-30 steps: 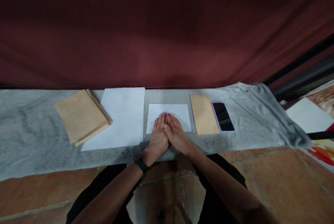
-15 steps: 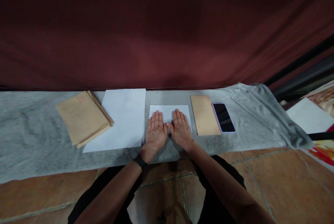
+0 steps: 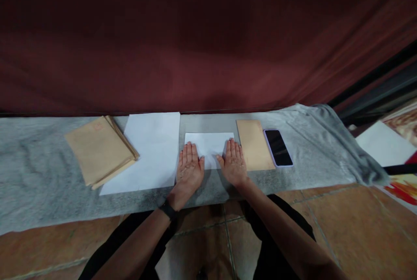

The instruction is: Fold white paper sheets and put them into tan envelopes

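A folded white sheet of paper [image 3: 210, 143] lies flat in front of me. My left hand [image 3: 189, 168] rests palm down over its left edge, with the fingers stretched out. My right hand [image 3: 233, 165] lies flat over its right edge, fingers extended and thumb out to the side. Both hands hide the lower corners of the folded paper. Just right of my right hand is a single brown envelope [image 3: 256, 143]. A stack of larger white paper [image 3: 154, 147] lies left of my left hand.
Several brown envelopes [image 3: 100, 147] are piled at the left, partly on the white stack. A phone [image 3: 278, 147] with a purple case lies right of the single envelope. Grey cloth [image 3: 319, 149] covers the narrow table, and a dark red curtain [image 3: 202, 75] hangs behind it.
My hands have slid apart from the middle of the folded paper, the left one leftward and the right one rightward, baring its centre.
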### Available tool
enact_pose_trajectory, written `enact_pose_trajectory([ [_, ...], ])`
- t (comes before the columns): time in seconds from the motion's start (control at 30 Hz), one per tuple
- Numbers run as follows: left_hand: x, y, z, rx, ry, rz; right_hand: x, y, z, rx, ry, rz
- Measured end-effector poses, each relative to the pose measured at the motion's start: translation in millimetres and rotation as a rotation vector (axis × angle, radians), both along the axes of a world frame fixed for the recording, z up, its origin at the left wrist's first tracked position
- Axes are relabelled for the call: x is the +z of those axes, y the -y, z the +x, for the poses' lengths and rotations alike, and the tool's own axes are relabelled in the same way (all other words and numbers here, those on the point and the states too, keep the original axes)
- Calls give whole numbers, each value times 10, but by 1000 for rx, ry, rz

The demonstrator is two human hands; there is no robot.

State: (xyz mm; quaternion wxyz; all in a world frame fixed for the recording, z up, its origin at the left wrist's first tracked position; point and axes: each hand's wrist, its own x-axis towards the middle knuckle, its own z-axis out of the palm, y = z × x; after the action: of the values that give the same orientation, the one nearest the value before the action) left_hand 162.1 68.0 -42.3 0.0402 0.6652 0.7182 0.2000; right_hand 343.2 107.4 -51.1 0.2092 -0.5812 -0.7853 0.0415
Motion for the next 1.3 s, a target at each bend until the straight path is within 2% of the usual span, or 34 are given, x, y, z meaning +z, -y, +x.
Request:
enact_pose_trajectory([
  [0.13,65,-85,58,2,21,14,73,-50,-5,-5,-46,-13],
  [0.27,99,-336,192,-153,51,6,206,-197,-137,69,-111,-116],
  [0.4,29,-569,286,-224,29,-79,275,-320,-333,121,-181,-199],
  [0.5,-31,-643,299,-275,3,-61,270,-357,-408,123,-183,-195],
  [0.6,-45,-649,286,-250,-18,-39,238,-360,-393,114,-121,-164],
  [0.73,-17,-613,254,-144,-55,-42,173,-337,-314,109,-18,-82],
  [1.03,-16,-462,128,3,-129,0,-24,-298,-208,-4,70,53],
  [1.3,7,-298,64,27,-121,16,-68,-219,-92,-21,52,94],
])
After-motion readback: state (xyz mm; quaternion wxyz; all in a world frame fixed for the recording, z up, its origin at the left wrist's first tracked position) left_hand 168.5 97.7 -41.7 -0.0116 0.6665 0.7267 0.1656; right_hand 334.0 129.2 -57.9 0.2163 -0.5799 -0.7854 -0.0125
